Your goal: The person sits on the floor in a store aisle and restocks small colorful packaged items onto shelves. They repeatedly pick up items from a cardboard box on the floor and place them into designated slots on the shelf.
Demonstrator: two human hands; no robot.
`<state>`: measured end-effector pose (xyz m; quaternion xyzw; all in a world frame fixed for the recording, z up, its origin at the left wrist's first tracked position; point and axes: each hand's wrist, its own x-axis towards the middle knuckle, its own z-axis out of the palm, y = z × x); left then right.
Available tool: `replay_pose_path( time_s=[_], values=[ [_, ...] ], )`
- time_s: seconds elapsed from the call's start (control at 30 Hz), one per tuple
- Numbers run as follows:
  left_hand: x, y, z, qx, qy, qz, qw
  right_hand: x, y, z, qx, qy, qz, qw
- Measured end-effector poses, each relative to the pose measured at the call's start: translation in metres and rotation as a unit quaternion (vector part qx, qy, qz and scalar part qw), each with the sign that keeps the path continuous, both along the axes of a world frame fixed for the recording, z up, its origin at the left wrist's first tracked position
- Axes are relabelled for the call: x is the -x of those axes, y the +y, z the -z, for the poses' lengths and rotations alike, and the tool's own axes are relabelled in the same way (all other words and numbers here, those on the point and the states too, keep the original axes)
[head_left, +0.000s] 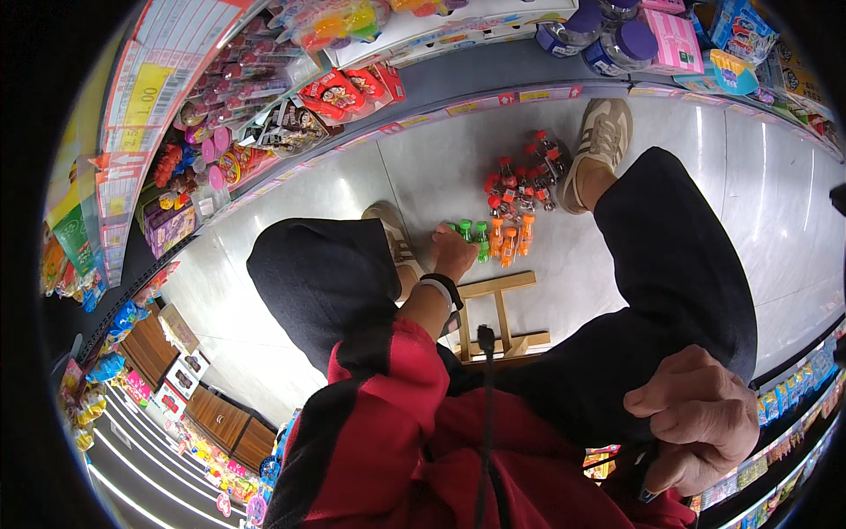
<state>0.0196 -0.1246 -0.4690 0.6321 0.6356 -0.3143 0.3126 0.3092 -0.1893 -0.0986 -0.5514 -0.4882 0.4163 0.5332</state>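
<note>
My left hand, with a dark band and a pale band at the wrist, reaches down to the floor at the left end of some small green-tinted bottles. Part of one green bottle is hidden behind its fingers, and whether they grip it cannot be made out. Just right of the green ones stand several small orange bottles. Beyond them are dark bottles with red caps, closely grouped, some tilted or lying. My right hand is raised near the camera over my right thigh, its fingers curled and their inner side largely hidden.
A wooden stool is under me, its legs showing. My shoes flank the bottles. A low shop shelf with red snack packets and purple-lidded jars runs ahead. More shelving stands behind at the right. A black cable hangs before my chest.
</note>
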Motion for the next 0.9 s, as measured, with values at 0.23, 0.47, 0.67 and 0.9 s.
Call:
replay_pose_path(
  time_s=[0.23, 0.47, 0.67, 0.9],
  values=[
    [0.015, 0.002, 0.02, -0.014, -0.047, 0.067, 0.997, -0.001, 0.006, 0.0, -0.001, 0.002, -0.023, 1.0],
    [-0.013, 0.04, -0.038, 0.084, -0.062, 0.034, 0.994, 0.001, 0.0, -0.004, 0.004, -0.046, -0.029, 0.999],
    [-0.036, 0.077, -0.129, 0.045, -0.164, 0.044, 0.985, 0.034, -0.008, -0.012, 0.117, -0.01, 0.075, 0.99],
    [-0.017, 0.102, -0.284, 0.109, -0.417, -0.048, 0.901, 0.083, 0.024, 0.0, 0.145, -0.184, 0.001, 0.972]
  ],
)
